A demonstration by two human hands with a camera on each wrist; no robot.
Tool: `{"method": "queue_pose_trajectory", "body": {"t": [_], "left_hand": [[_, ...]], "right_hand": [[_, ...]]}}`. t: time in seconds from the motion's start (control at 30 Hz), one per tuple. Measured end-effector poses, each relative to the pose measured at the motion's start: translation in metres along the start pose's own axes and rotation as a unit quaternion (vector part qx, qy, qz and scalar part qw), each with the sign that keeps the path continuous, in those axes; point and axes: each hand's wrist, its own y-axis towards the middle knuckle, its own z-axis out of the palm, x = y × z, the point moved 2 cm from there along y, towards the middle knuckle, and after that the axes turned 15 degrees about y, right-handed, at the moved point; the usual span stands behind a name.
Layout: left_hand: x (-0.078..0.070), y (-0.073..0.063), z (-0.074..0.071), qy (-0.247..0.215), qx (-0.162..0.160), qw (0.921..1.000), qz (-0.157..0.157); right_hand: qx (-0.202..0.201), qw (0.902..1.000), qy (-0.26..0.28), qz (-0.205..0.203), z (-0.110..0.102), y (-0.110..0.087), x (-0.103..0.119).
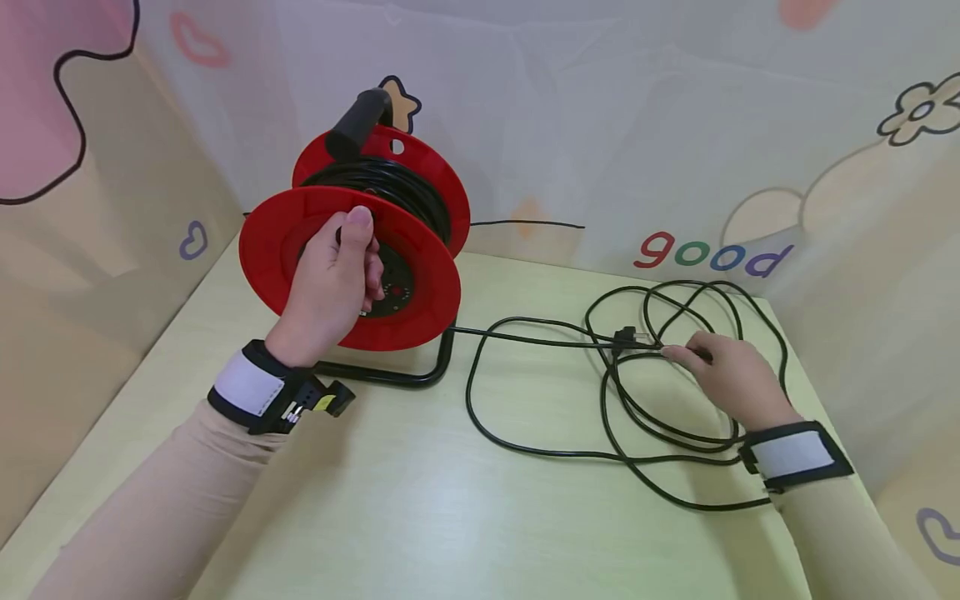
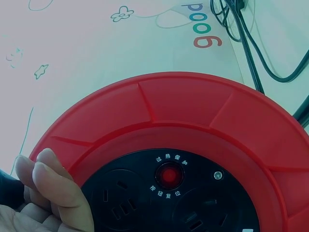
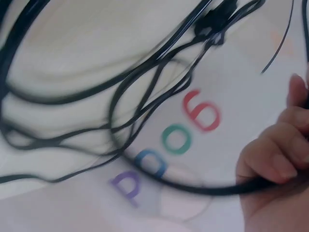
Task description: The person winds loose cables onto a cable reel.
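Observation:
A red cable reel wound with black cable stands at the left of the table, on a black tube frame. My left hand grips a dark knob on its front disc, mostly hidden by the fingers. The left wrist view shows curled fingers beside the reel's black socket panel and red button. On the right, my right hand pinches the black cable; in the right wrist view the cable runs into the curled fingers.
Loose cable loops spread over the right of the table, with a black plug among them. One length runs from the reel toward the right hand. A printed cloth backdrop stands behind, and the reel's black carrying handle rises at the top.

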Motion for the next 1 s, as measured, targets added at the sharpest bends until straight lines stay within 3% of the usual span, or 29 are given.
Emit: {"method": "queue_pose_trajectory", "body": {"t": [0.2,0.43,1.0], "left_hand": [[0.001,-0.001,0.000,0.002,0.000,1.0000,-0.004],[0.002,-0.002,0.001,-0.003,0.001,1.0000,-0.007],[-0.001,-0.001,0.002,-0.006,-0.001,0.9999,-0.011]], "right_hand": [[-0.039,0.9985,0.034,0.017,-0.022,-0.008,-0.028],[-0.058,0.9951,0.072,0.035,-0.026,-0.013,-0.046],[-0.066,0.9943,0.081,0.025,-0.017,-0.012,-0.050]]}}
